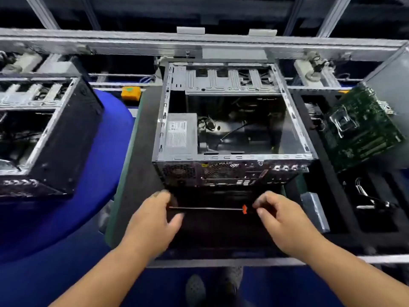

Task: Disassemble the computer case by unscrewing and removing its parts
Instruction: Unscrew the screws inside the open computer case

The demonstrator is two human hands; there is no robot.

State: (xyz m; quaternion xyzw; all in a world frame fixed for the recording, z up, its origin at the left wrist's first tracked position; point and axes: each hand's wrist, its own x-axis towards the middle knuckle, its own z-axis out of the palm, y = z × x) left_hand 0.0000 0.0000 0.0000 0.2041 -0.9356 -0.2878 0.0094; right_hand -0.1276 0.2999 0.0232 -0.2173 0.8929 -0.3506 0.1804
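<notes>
Steel-grey and stripped of its side panel, the computer case (232, 120) lies open-side up in the middle of a dark work mat (141, 151), rear ports facing the near edge. Much of the job looks done — a green motherboard (358, 127) already rests well apart at the right, and the main bay is largely bare, with loose cables on its floor. Still inside: the power supply (180, 134) at the left wall and the drive cage (230, 82) at the far end. Just near of the case, the right hand (281, 216) curls round the handle of a long screwdriver (205, 208), held level, while the left hand (152, 218) appears to pinch its tip — blur makes that contact uncertain. A second opened case (44, 134) sits at the left.
</notes>
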